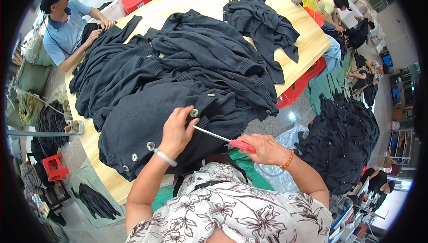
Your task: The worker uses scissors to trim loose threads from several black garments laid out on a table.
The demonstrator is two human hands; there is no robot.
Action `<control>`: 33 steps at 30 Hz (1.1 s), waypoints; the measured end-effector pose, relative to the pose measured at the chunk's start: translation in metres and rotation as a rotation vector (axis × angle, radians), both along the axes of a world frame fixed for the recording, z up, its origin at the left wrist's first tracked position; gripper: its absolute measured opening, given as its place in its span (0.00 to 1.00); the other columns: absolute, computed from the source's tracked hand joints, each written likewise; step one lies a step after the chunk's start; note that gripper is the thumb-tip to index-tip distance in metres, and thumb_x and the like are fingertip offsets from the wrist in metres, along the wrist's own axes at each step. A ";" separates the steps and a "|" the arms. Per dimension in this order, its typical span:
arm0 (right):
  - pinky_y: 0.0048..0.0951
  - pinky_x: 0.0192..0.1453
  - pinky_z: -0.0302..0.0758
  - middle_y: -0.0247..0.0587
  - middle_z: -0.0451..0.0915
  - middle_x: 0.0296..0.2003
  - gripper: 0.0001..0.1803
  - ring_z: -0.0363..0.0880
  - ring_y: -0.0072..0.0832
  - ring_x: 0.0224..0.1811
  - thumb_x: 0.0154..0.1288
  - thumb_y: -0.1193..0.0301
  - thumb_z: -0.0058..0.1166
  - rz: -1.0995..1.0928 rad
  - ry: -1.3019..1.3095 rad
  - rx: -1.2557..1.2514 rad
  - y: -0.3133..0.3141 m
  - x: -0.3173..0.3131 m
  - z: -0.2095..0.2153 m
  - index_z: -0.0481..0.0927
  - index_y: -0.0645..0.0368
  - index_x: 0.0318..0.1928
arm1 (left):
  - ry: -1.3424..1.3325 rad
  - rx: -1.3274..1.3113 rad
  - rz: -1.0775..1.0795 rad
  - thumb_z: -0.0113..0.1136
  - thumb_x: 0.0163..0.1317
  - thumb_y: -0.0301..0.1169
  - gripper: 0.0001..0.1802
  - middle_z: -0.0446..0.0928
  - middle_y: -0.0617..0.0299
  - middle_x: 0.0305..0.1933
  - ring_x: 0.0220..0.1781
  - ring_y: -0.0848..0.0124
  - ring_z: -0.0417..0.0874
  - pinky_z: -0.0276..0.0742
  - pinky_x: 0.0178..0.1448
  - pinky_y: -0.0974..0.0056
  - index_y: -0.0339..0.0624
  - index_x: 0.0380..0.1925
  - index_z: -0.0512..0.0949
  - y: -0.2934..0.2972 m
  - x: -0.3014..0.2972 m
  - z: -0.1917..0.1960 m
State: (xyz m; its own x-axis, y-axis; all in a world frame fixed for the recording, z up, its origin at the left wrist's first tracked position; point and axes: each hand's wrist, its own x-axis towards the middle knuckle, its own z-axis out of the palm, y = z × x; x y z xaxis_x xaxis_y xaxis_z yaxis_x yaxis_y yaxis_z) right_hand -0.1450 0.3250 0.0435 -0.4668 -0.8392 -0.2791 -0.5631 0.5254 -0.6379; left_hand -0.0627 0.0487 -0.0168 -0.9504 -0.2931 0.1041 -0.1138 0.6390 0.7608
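A dark knitted cardigan (147,96) lies at the table's near edge, with large shiny buttons (150,146) along its front. My left hand (176,129) is closed on the cardigan's edge, fingertips next to a round button (194,113). In my right hand (267,150) is a screwdriver-like tool (243,146) with a red handle and a thin straight metal shaft. The shaft points left, and its tip meets my left fingertips over the cloth. Whether the tip touches a button or thread is too small to tell.
More dark cardigans (209,42) pile across the pale wooden table (307,29). Across at the far left, a person (67,20) handles a garment. A big heap of dark garments (341,142) lies on the right. Red stools (55,167) stand around the table.
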 end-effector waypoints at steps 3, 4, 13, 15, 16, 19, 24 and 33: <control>0.45 0.41 0.77 0.48 0.81 0.32 0.17 0.81 0.48 0.36 0.63 0.64 0.61 -0.079 0.101 -0.062 0.012 -0.002 -0.007 0.77 0.52 0.51 | -0.128 -0.042 -0.020 0.68 0.55 0.29 0.19 0.78 0.51 0.41 0.43 0.52 0.81 0.77 0.48 0.53 0.37 0.46 0.76 0.011 -0.031 -0.020; 0.45 0.41 0.77 0.48 0.81 0.32 0.17 0.81 0.48 0.36 0.63 0.64 0.61 -0.082 0.102 -0.063 0.015 -0.004 -0.007 0.77 0.52 0.51 | -0.179 -0.052 -0.039 0.68 0.54 0.27 0.17 0.78 0.49 0.40 0.43 0.51 0.81 0.77 0.48 0.53 0.37 0.44 0.77 0.010 -0.034 -0.024; 0.50 0.42 0.76 0.51 0.82 0.28 0.16 0.82 0.53 0.35 0.68 0.57 0.54 -0.010 -0.019 0.226 0.027 0.004 -0.016 0.75 0.50 0.50 | -0.281 0.060 -0.215 0.66 0.51 0.22 0.08 0.79 0.51 0.32 0.35 0.55 0.83 0.78 0.43 0.57 0.35 0.33 0.79 0.008 -0.034 -0.021; 0.49 0.43 0.76 0.51 0.82 0.31 0.16 0.82 0.52 0.36 0.68 0.57 0.55 -0.042 -0.080 0.214 0.030 -0.001 -0.016 0.75 0.50 0.50 | -0.264 0.098 -0.181 0.65 0.52 0.22 0.07 0.79 0.52 0.32 0.33 0.56 0.82 0.78 0.41 0.58 0.35 0.32 0.80 0.008 -0.038 -0.020; 0.49 0.42 0.76 0.50 0.82 0.32 0.16 0.82 0.52 0.37 0.67 0.58 0.56 -0.113 -0.066 0.123 0.037 -0.002 -0.021 0.76 0.51 0.51 | -0.240 0.084 -0.138 0.66 0.54 0.25 0.09 0.78 0.54 0.30 0.35 0.56 0.82 0.78 0.42 0.58 0.37 0.36 0.80 0.014 -0.042 -0.020; 0.48 0.41 0.76 0.49 0.81 0.34 0.17 0.81 0.50 0.39 0.66 0.61 0.58 -0.183 -0.018 0.009 0.053 -0.004 -0.038 0.76 0.52 0.51 | -0.102 -0.052 -0.106 0.69 0.56 0.32 0.23 0.77 0.53 0.41 0.45 0.54 0.81 0.77 0.47 0.56 0.41 0.51 0.75 0.038 -0.064 -0.026; 0.50 0.40 0.76 0.51 0.81 0.33 0.16 0.81 0.52 0.37 0.65 0.62 0.58 -0.245 0.047 0.066 0.054 -0.015 -0.036 0.75 0.53 0.50 | -0.338 -0.251 -0.111 0.67 0.54 0.29 0.19 0.76 0.48 0.47 0.45 0.49 0.82 0.79 0.50 0.50 0.41 0.47 0.79 0.055 -0.098 -0.064; 0.48 0.45 0.77 0.53 0.84 0.36 0.19 0.83 0.53 0.40 0.63 0.66 0.59 -0.187 -0.015 0.086 0.051 -0.021 -0.024 0.78 0.57 0.53 | -0.109 0.206 -0.015 0.62 0.51 0.27 0.06 0.83 0.47 0.31 0.37 0.51 0.85 0.80 0.45 0.54 0.37 0.27 0.83 0.045 -0.097 -0.082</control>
